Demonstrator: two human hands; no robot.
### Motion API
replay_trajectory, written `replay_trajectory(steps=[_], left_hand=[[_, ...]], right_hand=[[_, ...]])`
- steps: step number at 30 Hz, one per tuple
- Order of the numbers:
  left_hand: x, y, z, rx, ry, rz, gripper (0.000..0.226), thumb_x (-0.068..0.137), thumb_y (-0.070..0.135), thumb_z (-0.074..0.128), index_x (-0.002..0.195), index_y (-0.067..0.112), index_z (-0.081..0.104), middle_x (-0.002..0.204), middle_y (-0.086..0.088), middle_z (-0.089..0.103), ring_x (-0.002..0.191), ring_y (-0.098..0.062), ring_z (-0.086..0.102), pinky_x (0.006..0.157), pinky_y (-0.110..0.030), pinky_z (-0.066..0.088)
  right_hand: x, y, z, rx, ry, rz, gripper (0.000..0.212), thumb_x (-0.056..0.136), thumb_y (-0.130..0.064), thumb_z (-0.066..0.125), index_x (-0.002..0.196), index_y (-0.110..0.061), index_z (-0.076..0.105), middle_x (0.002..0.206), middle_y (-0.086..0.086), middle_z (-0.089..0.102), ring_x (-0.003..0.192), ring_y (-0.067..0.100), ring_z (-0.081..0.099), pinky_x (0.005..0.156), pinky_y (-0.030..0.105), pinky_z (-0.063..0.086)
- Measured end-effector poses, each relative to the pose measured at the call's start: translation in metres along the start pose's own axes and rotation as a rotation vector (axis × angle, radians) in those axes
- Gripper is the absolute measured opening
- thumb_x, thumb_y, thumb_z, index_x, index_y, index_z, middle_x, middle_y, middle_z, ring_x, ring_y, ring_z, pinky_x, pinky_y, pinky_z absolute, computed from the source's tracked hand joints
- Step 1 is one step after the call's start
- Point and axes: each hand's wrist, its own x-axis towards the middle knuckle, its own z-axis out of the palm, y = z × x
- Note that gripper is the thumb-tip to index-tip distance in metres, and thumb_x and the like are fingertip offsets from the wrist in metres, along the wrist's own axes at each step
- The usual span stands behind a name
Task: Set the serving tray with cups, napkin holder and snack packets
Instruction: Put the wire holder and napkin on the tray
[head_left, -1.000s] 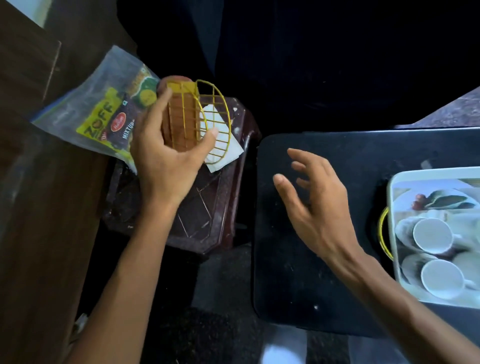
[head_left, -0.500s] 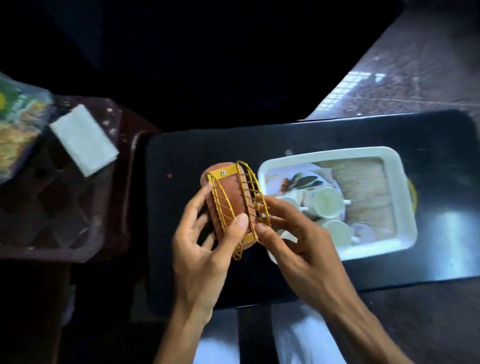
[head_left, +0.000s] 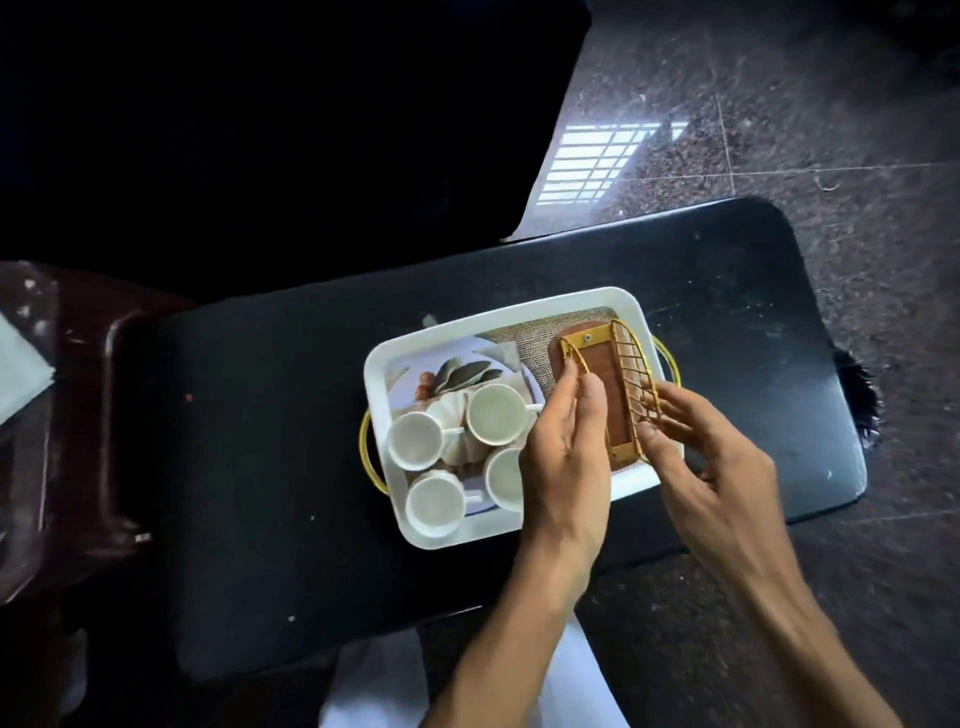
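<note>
Low and right of centre, the left hand (head_left: 563, 457) and right hand (head_left: 722, 483) hold the napkin holder (head_left: 605, 395) between them. Their fingers (head_left: 657, 441) pinch its two yellow wire arches over the right half of the serving tray (head_left: 498, 314). Whether its base touches down I cannot tell. Seating it seems the step in hand; next comes letting go without tipping it. Four cups (head_left: 496, 421) stand just left, on the tray upon the black worktop (head_left: 260, 415).

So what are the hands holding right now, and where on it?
The napkin holder: the left hand pinches its left wire side, the right hand its right wire side.
</note>
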Motion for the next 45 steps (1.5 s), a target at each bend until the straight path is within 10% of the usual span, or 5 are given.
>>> replay_trajectory(steps=[9, 31, 34, 38, 45], left_hand=[[0.043, -0.035, 0.016, 0.037, 0.026, -0.221, 0.071, 0.074, 0.082, 0.033, 0.133, 0.048, 0.05, 0.125, 0.019, 0.06, 0.103, 0.011, 0.061, 0.074, -0.012, 0.052], [0.054, -0.058, 0.013, 0.096, 0.009, -0.303, 0.06, 0.1, 0.065, 0.034, 0.149, 0.032, 0.047, 0.146, 0.002, 0.059, 0.131, -0.013, 0.056, 0.115, -0.045, 0.044], [0.046, -0.05, 0.002, 0.181, -0.003, -0.17, 0.052, 0.104, 0.054, 0.038, 0.149, 0.03, 0.048, 0.15, 0.003, 0.056, 0.138, -0.01, 0.052, 0.118, -0.036, 0.042], [0.031, -0.025, -0.038, 0.448, 0.035, 0.184, 0.049, 0.104, 0.043, 0.044, 0.15, 0.025, 0.047, 0.157, 0.01, 0.047, 0.144, 0.005, 0.038, 0.119, -0.016, 0.031], [0.019, 0.011, -0.175, 1.337, 0.121, 0.485, 0.064, 0.102, 0.056, 0.026, 0.159, 0.026, 0.029, 0.171, -0.005, 0.014, 0.16, -0.023, 0.003, 0.129, -0.047, 0.008]], right_hand=[[0.042, 0.066, -0.002, -0.033, -0.147, 0.107, 0.042, 0.091, -0.011, 0.065, 0.127, -0.034, 0.061, 0.106, -0.032, 0.061, 0.096, -0.024, 0.058, 0.072, -0.004, 0.043], [0.048, 0.08, 0.003, -0.186, -0.259, 0.204, 0.055, 0.084, 0.001, 0.062, 0.13, -0.029, 0.057, 0.112, -0.025, 0.062, 0.104, -0.016, 0.059, 0.072, 0.001, 0.047], [0.042, 0.062, 0.005, -0.333, -0.184, 0.1, 0.06, 0.084, 0.002, 0.058, 0.139, -0.021, 0.051, 0.132, -0.002, 0.058, 0.121, 0.011, 0.054, 0.099, 0.031, 0.049], [0.034, 0.021, 0.026, -0.391, -0.085, -0.184, 0.051, 0.085, -0.002, 0.064, 0.134, -0.015, 0.055, 0.13, 0.003, 0.059, 0.118, 0.007, 0.046, 0.102, 0.026, 0.037], [0.012, -0.045, 0.13, -0.694, -0.293, -0.461, 0.066, 0.096, -0.046, 0.045, 0.152, -0.011, 0.036, 0.161, 0.012, 0.028, 0.153, 0.029, 0.015, 0.122, 0.04, 0.015]])
